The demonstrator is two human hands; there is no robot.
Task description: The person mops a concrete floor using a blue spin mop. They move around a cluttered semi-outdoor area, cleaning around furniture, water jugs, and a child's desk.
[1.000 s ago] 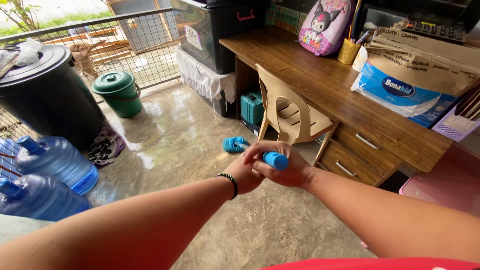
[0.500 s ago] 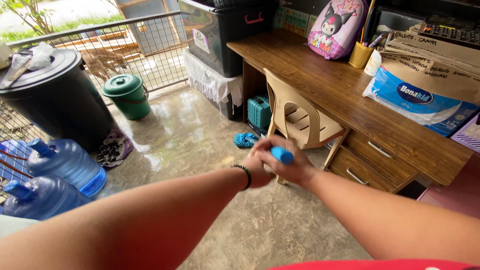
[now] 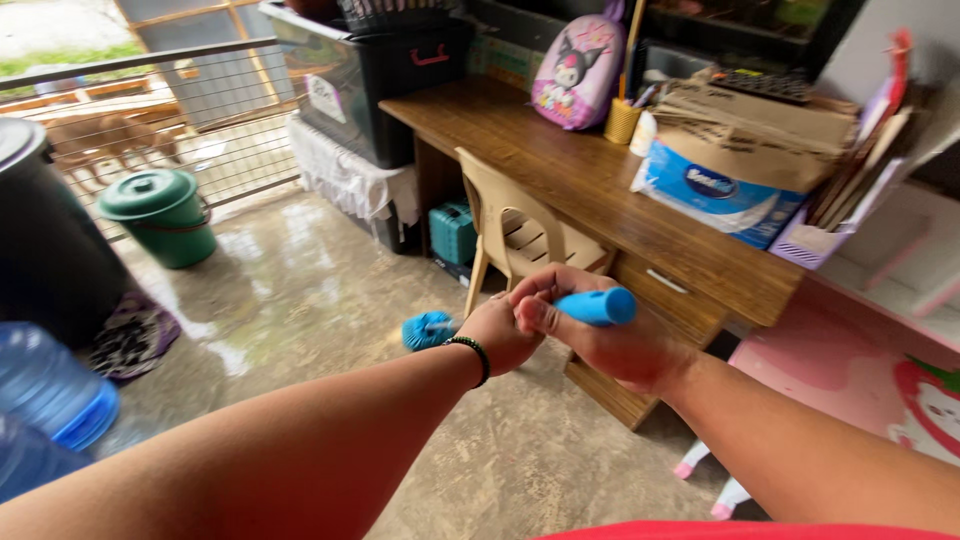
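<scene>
Both my hands meet in the middle of the head view, wrapped around a blue handle (image 3: 603, 305) whose end sticks out to the right. My right hand (image 3: 610, 345) grips the handle from the right side. My left hand (image 3: 503, 333), with a black band at the wrist, closes on it just to the left, touching the right hand. Below and beyond the hands a blue brush head (image 3: 428, 329) rests on the wet concrete floor (image 3: 300, 290), close to the beige plastic chair (image 3: 520, 235). The shaft between handle and brush head is hidden by my hands.
A wooden desk (image 3: 560, 165) stands behind the chair, bearing a pink backpack (image 3: 578, 72), a yellow cup and cardboard boxes (image 3: 740, 160). A green lidded bucket (image 3: 160, 215), a black bin and blue water jugs (image 3: 45, 385) are at left. Pink furniture (image 3: 860, 350) is at right.
My view has swung to the right and closer to the desk. Both hands stay clasped on the blue handle, and the brush head remains on the floor by the chair.
</scene>
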